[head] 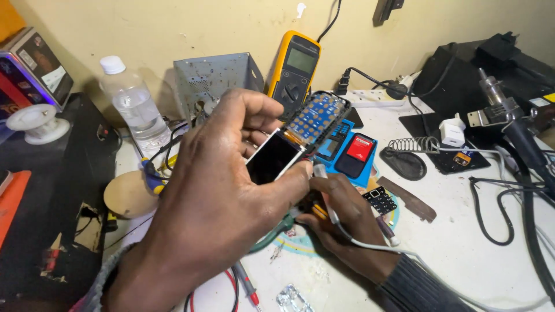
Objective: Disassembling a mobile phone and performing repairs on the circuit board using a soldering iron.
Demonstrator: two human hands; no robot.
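My left hand point(214, 190) holds an opened small phone up over the workbench. Its dark screen point(272, 157) sits between my thumb and fingers, and the board with blue keypad contacts point(318, 117) sticks out above. My right hand point(347, 222) is just below it, gripping a thin white tool point(326, 193) whose white cable trails off to the right. The tool's tip points up at the lower edge of the phone. What lies under my hands is hidden.
A yellow multimeter point(295, 66) leans on the wall beside a grey metal box point(217, 78) and a water bottle point(134, 104). A red-and-black phone point(357, 153), a keypad point(380, 199), a coiled iron stand point(413, 144), a white charger point(452, 132) and black cables point(509, 214) lie to the right.
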